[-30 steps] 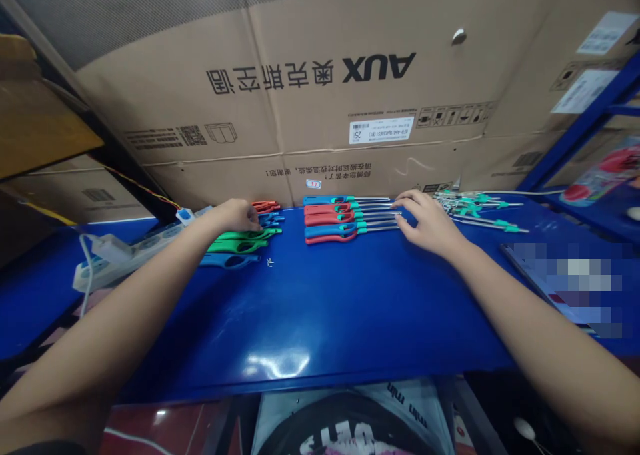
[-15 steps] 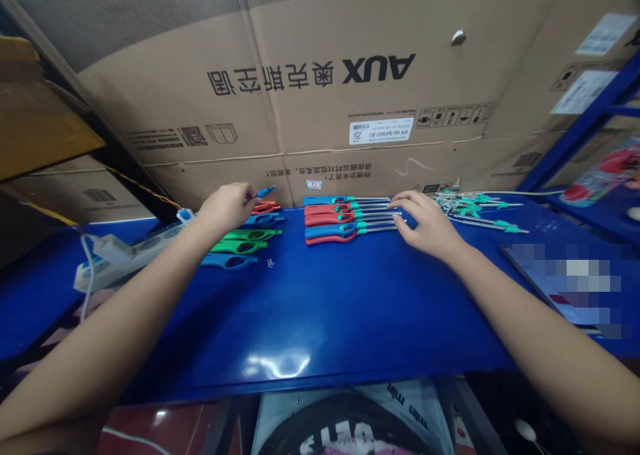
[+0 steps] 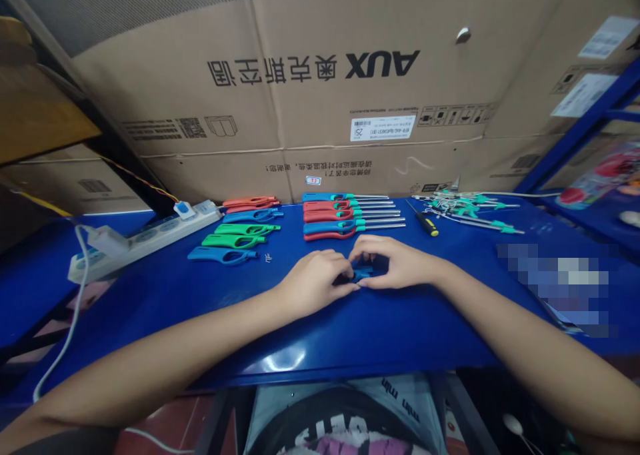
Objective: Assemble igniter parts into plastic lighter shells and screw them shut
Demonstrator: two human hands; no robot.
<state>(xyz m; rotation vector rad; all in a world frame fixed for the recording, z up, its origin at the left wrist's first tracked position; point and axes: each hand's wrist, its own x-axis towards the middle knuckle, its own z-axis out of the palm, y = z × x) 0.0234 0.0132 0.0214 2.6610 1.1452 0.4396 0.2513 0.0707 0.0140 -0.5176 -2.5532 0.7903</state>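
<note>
At the middle of the blue bench, my left hand and my right hand meet with bent fingers around a blue lighter handle. Both hold it at the fingertips, and the left hand hides most of it. Just beyond them lies a row of stick lighters, red and blue with metal rods. Loose handles in blue, green and orange-red lie to the left, beside a few small screws. A black-and-yellow screwdriver rests beyond my right hand.
Metal lighter rods with turquoise parts and wires are heaped at the back right. A white power strip with plugs lies at the left. A large cardboard box stands along the back, and the bench's front edge is near me.
My left hand has brought the blue handle from the back left to the middle. My right hand has come back from the rods to meet it, leaving the screwdriver in view.
</note>
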